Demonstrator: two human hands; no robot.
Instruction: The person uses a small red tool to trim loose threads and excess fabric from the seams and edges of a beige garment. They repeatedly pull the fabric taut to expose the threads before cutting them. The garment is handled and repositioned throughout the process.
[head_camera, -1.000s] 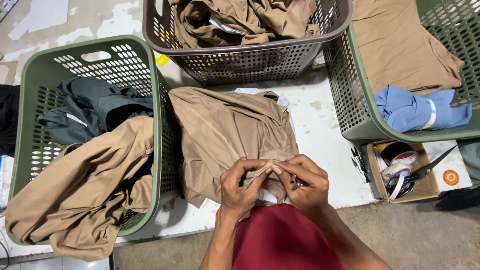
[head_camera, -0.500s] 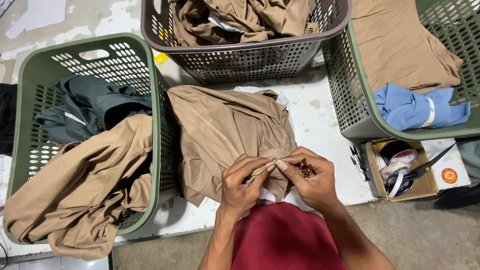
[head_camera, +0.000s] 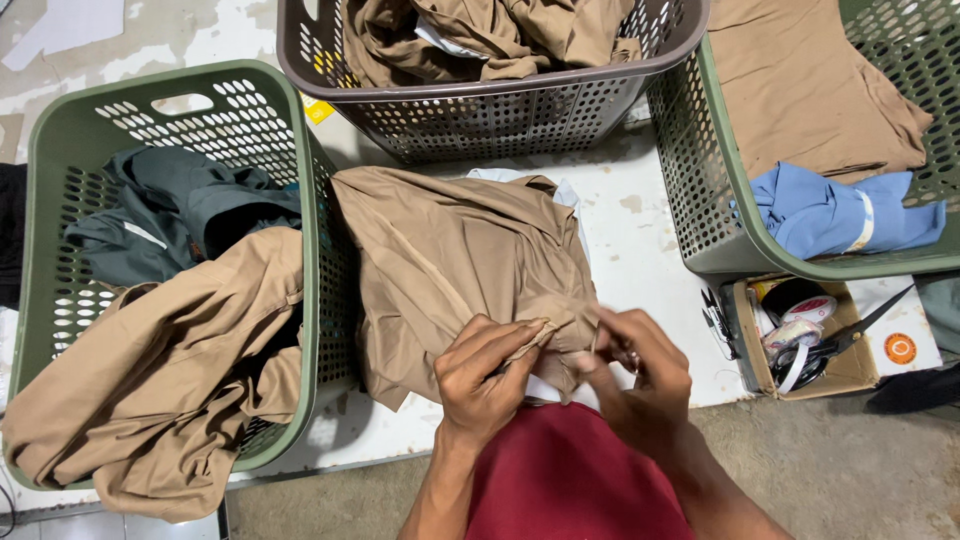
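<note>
A tan garment lies crumpled on the white floor in front of me, its near edge drawn up over my red-clad lap. My left hand pinches a folded strip of that tan cloth between thumb and fingers. Close beside it, my right hand grips the same bunched edge, its fingers curled and slightly blurred. The two hands almost touch. A bit of white fabric peeks out beneath the cloth between them.
A green basket at left holds dark green and tan clothes spilling over its rim. A brown basket stands behind, a second green basket at right holds tan and blue cloth. A small cardboard box with scissors and tape sits right.
My hands stay on the tan cloth's edge. The right hand has shifted slightly and its fingers are working the fabric; the garment has barely moved.
</note>
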